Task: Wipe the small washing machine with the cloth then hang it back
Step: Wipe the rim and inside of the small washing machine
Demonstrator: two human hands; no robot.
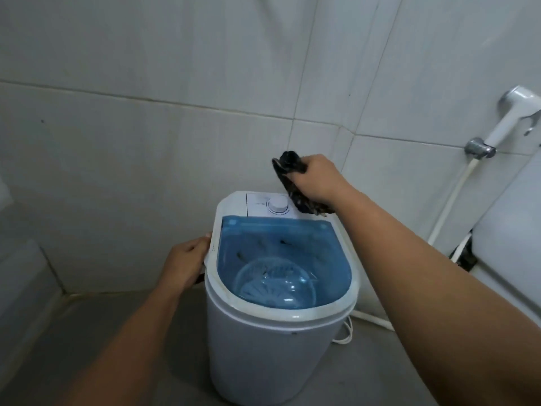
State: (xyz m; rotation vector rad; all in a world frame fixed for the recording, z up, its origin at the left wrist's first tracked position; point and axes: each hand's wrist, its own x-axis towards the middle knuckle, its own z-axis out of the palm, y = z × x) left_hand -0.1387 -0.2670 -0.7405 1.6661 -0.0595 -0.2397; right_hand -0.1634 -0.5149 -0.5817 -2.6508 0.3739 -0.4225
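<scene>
Dark cloth (295,183) bunched in right hand (317,178) just above washing machine (281,288) back corner by dial (278,205), left hand (183,266) gripping rim

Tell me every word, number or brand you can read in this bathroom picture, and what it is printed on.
None can be read.
Control panel of the small washing machine: faint marks around the white dial, too small and blurred to read.
Machine's left rim by the left hand: tiny marks, unreadable.
Cloth in the right hand: dark pattern, no lettering visible.
</scene>
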